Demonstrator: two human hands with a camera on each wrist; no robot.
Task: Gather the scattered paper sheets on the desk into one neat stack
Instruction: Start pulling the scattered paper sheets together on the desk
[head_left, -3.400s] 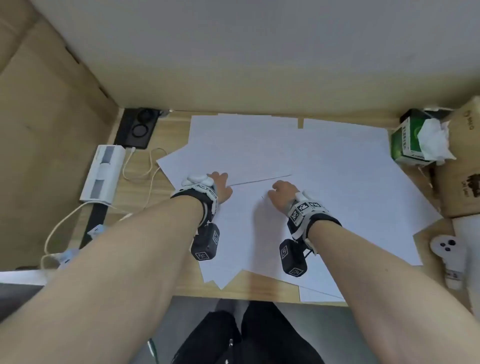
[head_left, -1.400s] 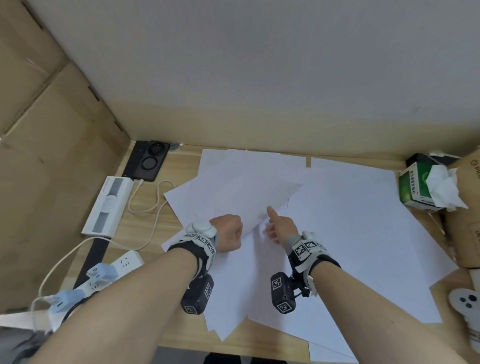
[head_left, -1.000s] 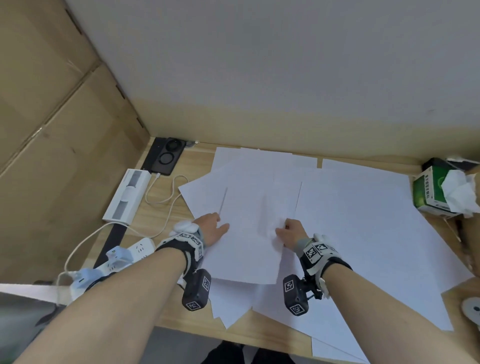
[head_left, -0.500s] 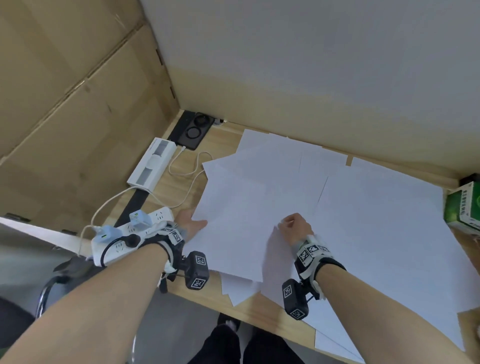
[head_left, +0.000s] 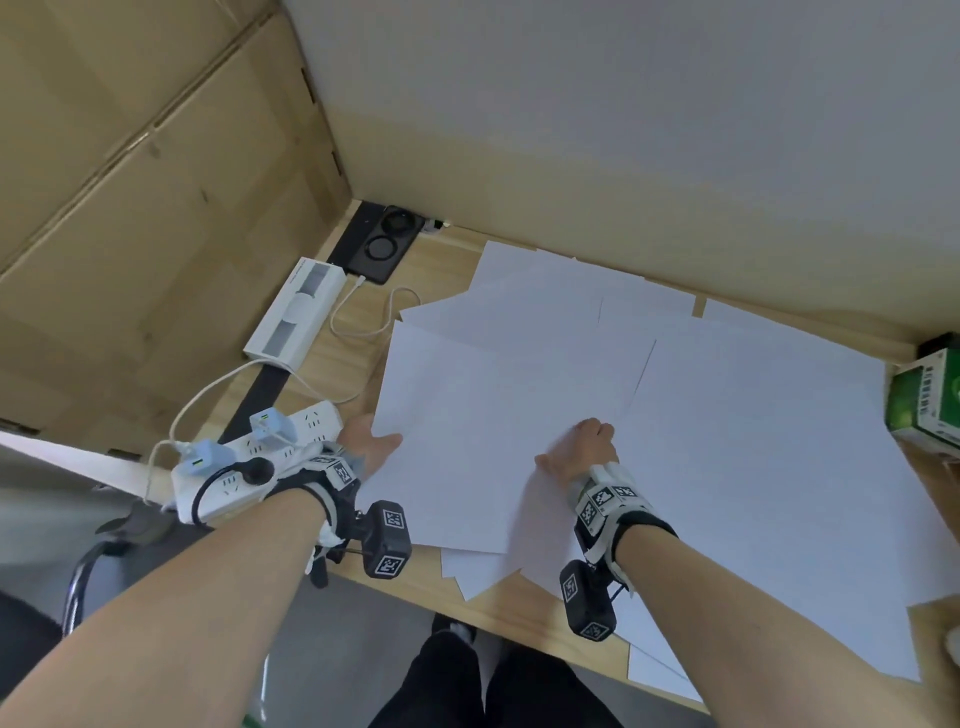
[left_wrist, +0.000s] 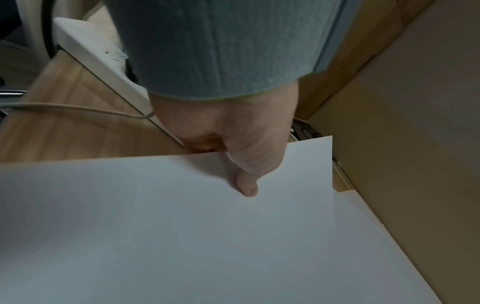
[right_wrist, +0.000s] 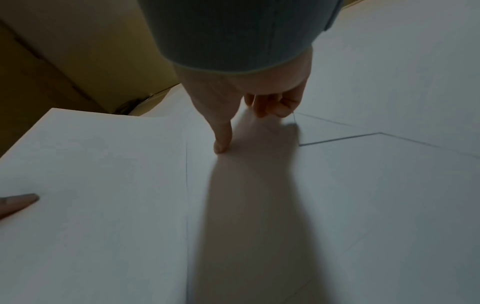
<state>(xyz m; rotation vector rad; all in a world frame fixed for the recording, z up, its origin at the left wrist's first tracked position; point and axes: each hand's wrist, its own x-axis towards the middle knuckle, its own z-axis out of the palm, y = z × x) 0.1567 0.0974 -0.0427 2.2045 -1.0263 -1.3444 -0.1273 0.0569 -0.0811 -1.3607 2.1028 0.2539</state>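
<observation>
**Both hands on the top sheet at the left of the paper spread**

At the near-left part of the tabletop, the left hand pinched the left edge of the top sheet, thumb pressed on its upper face and the other fingers tucked beneath and hidden. The right hand rested on the same sheet's right portion, thumb tip pressing down on the paper while the remaining fingers curled loosely at the sheet's right edge; whether they gripped that edge could not be told.

That sheet was plain white, blank and flat, with a second white sheet seemingly lying flush under it, offset slightly, so the two hands bracketed it from left and right. Beneath and beyond it spread the scattered sheets, all white and unmarked, overlapping at various angles from the back wall to the near edge, where a few corners stuck out over the wood. An exact count was not possible because of the overlap; at least eight separate edges showed.

Left of the hands sat one white power strip with two pale blue plugs and one black plug, one white rectangular device with a looping cable, and one black tray in the corner. One green box stood at the far right.
</observation>
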